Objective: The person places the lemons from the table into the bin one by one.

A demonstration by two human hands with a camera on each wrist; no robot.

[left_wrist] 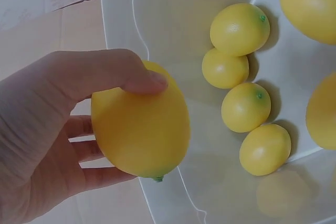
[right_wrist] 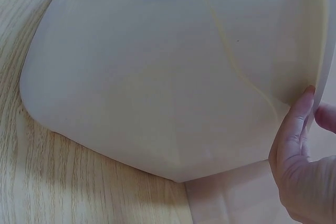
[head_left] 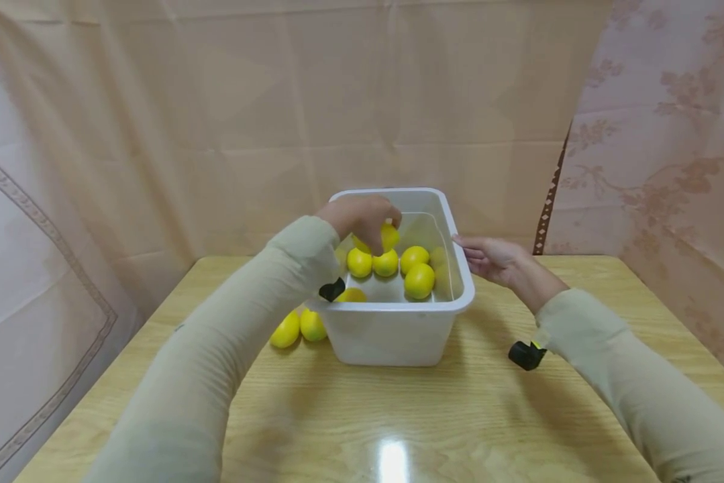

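Note:
My left hand (head_left: 362, 218) grips a yellow lemon (left_wrist: 142, 124) over the white plastic bin (head_left: 392, 335), thumb across its side. The green stem end of this lemon points down in the left wrist view. Several lemons (head_left: 419, 280) lie on the bin's floor, some touching in a row. At the bin's right side, my right hand (head_left: 494, 261) holds the rim (right_wrist: 321, 51), with fingers against the outer wall and the thumb at the edge. Two more lemons (head_left: 286, 330) sit on the table, left of the bin, partly behind my left forearm.
The bin stands on a light wood-grain table (head_left: 488, 416). A beige cloth (head_left: 265, 121) hangs behind the table, and a flower-patterned cloth (head_left: 669, 168) hangs at the right. Black wrist-camera pieces (head_left: 526, 355) stick out below each sleeve.

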